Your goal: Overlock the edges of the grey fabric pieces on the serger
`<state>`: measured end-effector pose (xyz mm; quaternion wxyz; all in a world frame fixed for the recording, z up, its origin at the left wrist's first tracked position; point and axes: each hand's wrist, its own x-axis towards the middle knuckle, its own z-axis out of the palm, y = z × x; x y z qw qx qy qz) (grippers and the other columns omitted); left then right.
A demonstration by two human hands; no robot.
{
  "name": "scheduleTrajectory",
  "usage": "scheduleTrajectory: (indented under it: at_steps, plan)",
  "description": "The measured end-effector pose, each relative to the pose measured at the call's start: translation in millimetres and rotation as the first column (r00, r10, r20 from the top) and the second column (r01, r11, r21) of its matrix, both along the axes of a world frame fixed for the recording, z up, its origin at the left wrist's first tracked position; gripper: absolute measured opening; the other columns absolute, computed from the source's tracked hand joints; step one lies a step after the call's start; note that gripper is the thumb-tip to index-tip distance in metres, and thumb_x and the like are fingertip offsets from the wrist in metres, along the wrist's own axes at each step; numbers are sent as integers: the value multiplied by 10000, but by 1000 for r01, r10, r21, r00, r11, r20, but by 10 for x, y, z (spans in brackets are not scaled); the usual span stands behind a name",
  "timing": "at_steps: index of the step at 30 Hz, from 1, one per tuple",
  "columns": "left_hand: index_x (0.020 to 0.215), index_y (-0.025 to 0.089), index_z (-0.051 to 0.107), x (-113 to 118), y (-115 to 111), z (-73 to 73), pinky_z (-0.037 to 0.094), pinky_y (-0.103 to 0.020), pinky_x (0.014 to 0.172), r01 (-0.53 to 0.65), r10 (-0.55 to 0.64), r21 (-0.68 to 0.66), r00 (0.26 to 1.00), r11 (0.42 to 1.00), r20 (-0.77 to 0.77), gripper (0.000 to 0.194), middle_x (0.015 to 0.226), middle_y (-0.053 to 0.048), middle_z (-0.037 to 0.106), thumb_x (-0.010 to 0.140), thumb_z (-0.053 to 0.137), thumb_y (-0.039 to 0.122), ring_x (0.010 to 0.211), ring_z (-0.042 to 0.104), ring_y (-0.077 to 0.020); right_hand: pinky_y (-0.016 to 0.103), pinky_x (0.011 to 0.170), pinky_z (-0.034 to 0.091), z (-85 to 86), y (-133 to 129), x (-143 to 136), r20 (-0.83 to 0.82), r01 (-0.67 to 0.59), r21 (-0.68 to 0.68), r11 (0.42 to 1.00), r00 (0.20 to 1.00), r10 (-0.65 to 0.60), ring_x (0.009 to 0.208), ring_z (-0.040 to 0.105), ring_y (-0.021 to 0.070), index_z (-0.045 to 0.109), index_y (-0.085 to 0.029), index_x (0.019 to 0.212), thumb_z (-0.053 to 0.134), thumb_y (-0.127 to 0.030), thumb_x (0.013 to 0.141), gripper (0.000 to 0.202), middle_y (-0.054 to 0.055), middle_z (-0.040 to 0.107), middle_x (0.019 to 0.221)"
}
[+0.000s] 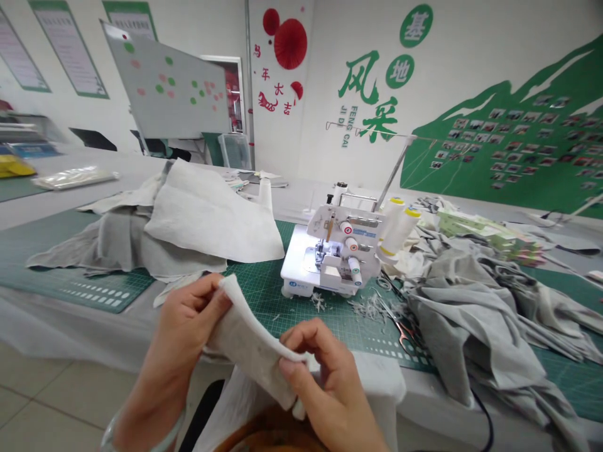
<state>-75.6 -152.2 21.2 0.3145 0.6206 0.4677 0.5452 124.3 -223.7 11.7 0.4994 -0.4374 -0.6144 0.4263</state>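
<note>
A strip of off-white fabric (pixel 254 348) is stretched between my two hands, its upper edge looking folded or doubled. My left hand (pixel 191 326) pinches its upper left corner between thumb and fingers. At the right end of that edge, my right hand (pixel 320 370) grips the cloth the same way. Just beyond the hands, a white overlock sewing machine (pixel 334 248) stands on the green cutting mat (pixel 254 295), its lamp lit. More pale cloth lies across my lap below the strip, partly hidden by it.
Left of the machine lies a heap of white and grey fabric pieces (pixel 207 210). On the right are grey cloths (pixel 471 314), orange-handled scissors (pixel 402 333) and thread cones (pixel 405 229). Fabric scraps (pixel 377 307) litter the mat. A dark cable (pixel 487 420) hangs at the table's front edge.
</note>
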Motion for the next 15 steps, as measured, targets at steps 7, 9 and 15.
scheduleTrajectory:
  at_steps: [7, 9, 15]
  plan:
    - [513, 140, 548, 281, -192, 110, 272, -170, 444, 151, -133, 29, 934, 988, -331, 374, 485, 44, 443, 800, 644, 360, 469, 374, -62, 210, 622, 446, -30, 116, -239, -28, 223, 197, 955, 975, -222, 674, 560, 106, 568, -252, 1054, 665, -172, 796, 287, -31, 637, 841]
    - [486, 137, 490, 296, -128, 101, 239, -174, 442, 210, -215, -52, 923, 976, -319, 427, 480, 49, 382, 801, 626, 392, 475, 328, -61, 204, 592, 431, -30, 148, -229, -3, 198, 219, 955, 979, -203, 645, 544, 102, 578, -239, 1013, 623, -188, 843, 183, -35, 617, 792]
    - [633, 140, 534, 196, 61, -224, 268, -180, 514, 516, -603, -416, 791, 749, -106, 315, 602, 47, 405, 674, 700, 404, 580, 344, -84, 199, 528, 368, 53, 204, 62, -78, 420, 205, 884, 907, -413, 582, 474, 99, 588, -211, 816, 499, -308, 942, 183, -48, 529, 668]
